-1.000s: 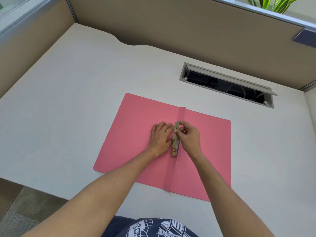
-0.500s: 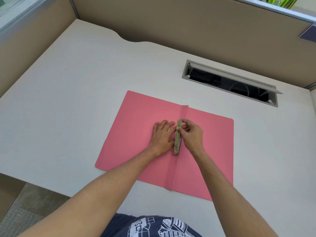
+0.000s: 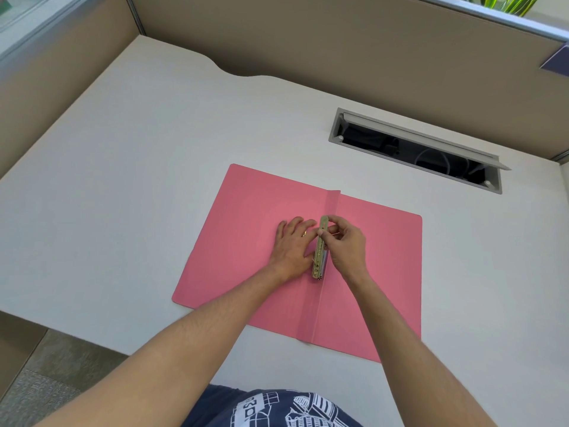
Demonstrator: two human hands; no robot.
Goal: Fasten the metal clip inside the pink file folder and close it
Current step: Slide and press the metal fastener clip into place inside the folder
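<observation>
The pink file folder (image 3: 246,241) lies open and flat on the white desk, its spine fold running from far to near. A brass-coloured metal clip (image 3: 319,257) sits along that fold. My left hand (image 3: 292,245) rests flat on the left leaf, fingers spread, touching the clip's left side. My right hand (image 3: 345,245) is on the right leaf, thumb and fingers pinched on the clip's far end. The clip's middle is partly hidden by my fingers.
A grey cable hatch (image 3: 415,149) with its lid raised opens in the desk behind the folder, to the right. Beige partition walls (image 3: 308,41) close the desk at the back and left. The desk's near edge (image 3: 77,331) drops to the floor at lower left.
Both hands stay at the clip; the right fingers have shifted slightly at its far end. The view has tilted a little, so the folder sits marginally higher in frame.
</observation>
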